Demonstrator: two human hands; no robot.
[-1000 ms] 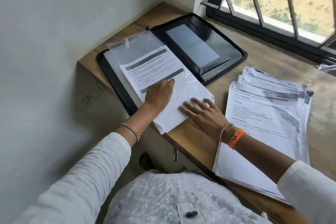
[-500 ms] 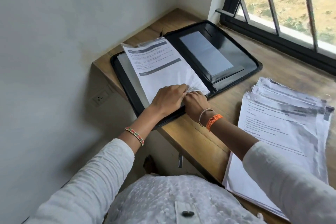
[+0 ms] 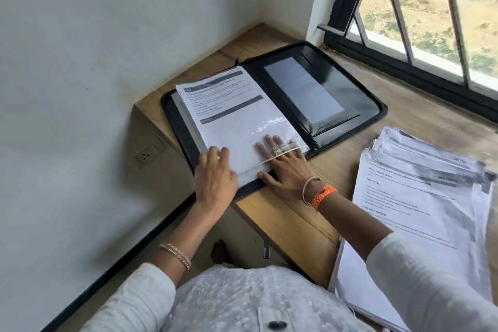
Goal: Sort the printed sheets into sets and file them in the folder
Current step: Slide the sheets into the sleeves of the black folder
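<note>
Black folder (image 3: pixel 350 105) lies open on the bench (image 3: pixel 296 224); right hand (image 3: pixel 289 170) and left hand (image 3: pixel 215 180) press flat-fingered on its sleeved sheet (image 3: pixel 237 116).

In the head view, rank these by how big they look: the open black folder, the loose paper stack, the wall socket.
1-2. Black folder and paper stack: too alike, and the stack lies nearer and is cut off.
3. Wall socket: smallest.

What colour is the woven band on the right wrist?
Bright orange band, beside a thin metal bangle; seen in the head view.
</note>
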